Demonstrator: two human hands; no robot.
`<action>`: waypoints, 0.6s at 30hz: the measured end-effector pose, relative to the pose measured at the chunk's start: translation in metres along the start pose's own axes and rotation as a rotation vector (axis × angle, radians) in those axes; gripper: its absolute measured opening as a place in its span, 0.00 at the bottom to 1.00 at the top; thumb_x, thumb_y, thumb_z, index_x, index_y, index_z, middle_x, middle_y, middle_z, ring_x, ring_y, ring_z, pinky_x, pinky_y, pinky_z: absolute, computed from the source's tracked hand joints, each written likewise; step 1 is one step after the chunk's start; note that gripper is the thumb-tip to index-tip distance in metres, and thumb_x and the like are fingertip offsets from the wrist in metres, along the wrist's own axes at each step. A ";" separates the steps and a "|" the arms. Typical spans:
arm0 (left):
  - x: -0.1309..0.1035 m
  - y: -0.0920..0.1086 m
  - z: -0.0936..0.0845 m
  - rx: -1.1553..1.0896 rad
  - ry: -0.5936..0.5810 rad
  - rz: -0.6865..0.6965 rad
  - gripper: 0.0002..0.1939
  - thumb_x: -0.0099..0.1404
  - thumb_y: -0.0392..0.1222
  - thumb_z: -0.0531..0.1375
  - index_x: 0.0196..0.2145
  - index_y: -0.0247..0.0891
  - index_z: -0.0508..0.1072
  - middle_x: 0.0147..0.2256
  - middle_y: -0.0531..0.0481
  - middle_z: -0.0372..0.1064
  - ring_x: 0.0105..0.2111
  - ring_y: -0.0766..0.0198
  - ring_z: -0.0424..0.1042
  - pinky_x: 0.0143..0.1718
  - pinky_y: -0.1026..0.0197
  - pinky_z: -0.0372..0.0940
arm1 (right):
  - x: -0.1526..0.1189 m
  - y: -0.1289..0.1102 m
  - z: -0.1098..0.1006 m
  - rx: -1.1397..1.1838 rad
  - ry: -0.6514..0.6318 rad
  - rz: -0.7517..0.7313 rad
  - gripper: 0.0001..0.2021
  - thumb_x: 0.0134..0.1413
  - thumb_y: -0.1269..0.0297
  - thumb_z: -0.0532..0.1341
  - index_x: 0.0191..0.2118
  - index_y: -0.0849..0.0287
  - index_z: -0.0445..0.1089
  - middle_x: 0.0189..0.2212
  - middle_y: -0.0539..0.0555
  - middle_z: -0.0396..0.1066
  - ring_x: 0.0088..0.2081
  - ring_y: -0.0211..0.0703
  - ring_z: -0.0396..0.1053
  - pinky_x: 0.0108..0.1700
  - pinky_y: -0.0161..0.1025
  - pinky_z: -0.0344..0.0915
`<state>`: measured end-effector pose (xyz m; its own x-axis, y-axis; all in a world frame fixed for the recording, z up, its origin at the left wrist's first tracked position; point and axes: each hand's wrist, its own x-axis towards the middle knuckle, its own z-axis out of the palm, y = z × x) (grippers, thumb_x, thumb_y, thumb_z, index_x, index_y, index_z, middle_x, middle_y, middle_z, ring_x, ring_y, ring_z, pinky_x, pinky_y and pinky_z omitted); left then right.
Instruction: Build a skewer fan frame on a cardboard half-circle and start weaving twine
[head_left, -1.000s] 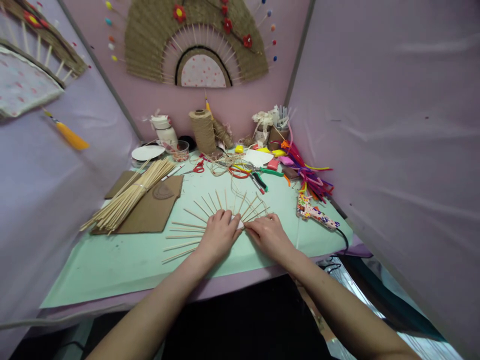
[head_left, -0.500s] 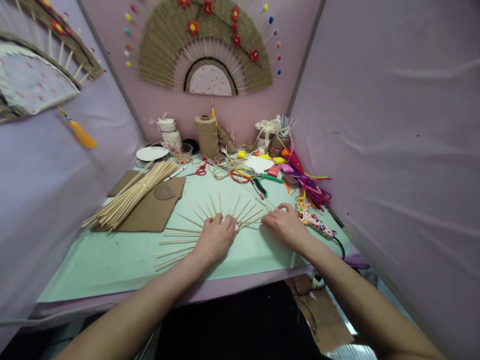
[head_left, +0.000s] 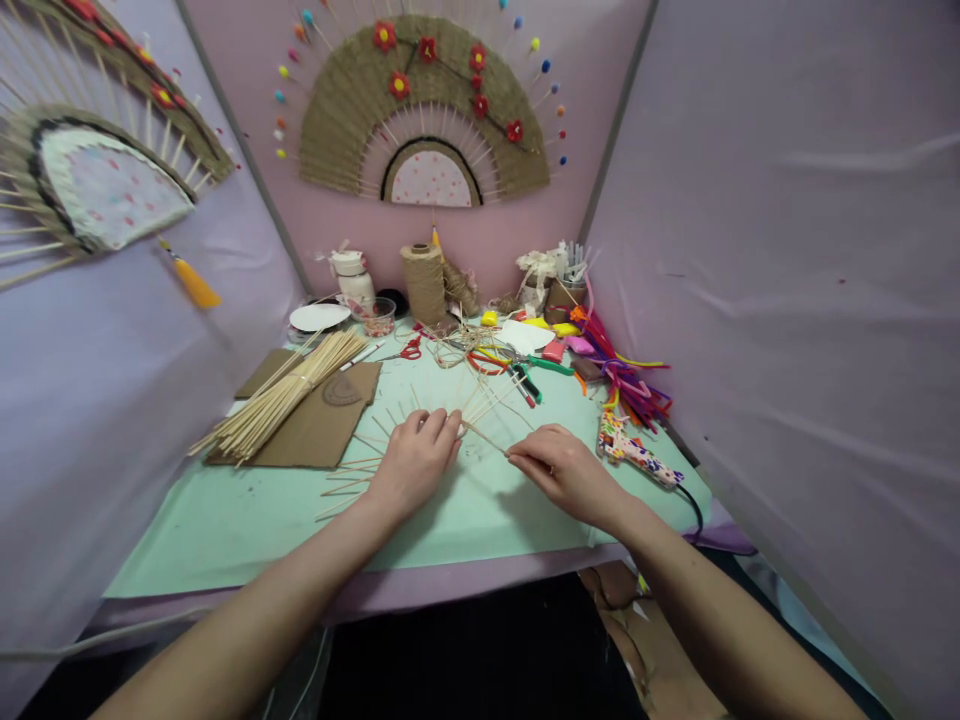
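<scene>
A half-ring of thin wooden sticks (head_left: 354, 466) fans out over the pale green table cover. My left hand (head_left: 416, 455) is closed over the hub where the sticks meet, and a bit of white shows at its fingertips. To the right, my right hand (head_left: 559, 468) pinches the outer end of one stick (head_left: 486, 438) between thumb and fingers. That stick runs from the hub down toward the right. The other right-side sticks point up and away. The fan's centre is hidden under my left hand.
A stick bundle (head_left: 289, 398) lies on brown cardboard (head_left: 337, 430) at left. Red scissors (head_left: 410, 348), green-handled pliers (head_left: 551, 366) and a twine spool (head_left: 424, 285) stand or lie behind. A patterned glue gun (head_left: 645, 460) and coloured pipe cleaners (head_left: 634, 385) lie at right.
My right hand has closed on a stick end and moved slightly down. The fan has turned, its right-side sticks now pointing further up. My left hand has shifted a little left, and the camera view has moved.
</scene>
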<state>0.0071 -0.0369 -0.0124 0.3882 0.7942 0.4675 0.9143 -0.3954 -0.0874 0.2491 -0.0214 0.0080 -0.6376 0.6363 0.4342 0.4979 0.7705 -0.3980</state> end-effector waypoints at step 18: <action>0.038 -0.005 -0.080 -0.905 0.950 -0.450 0.18 0.70 0.50 0.52 0.52 0.41 0.71 0.47 0.45 0.71 0.49 0.58 0.69 0.54 0.55 0.61 | 0.127 -0.070 -0.034 0.716 0.236 0.081 0.13 0.56 0.53 0.62 0.31 0.58 0.75 0.26 0.49 0.72 0.28 0.37 0.65 0.31 0.35 0.62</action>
<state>0.0076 -0.0416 0.0759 -0.4777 0.4609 0.7479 0.4049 -0.6400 0.6530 0.1531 0.0062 0.1180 -0.4324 0.7429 0.5109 -0.0168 0.5599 -0.8284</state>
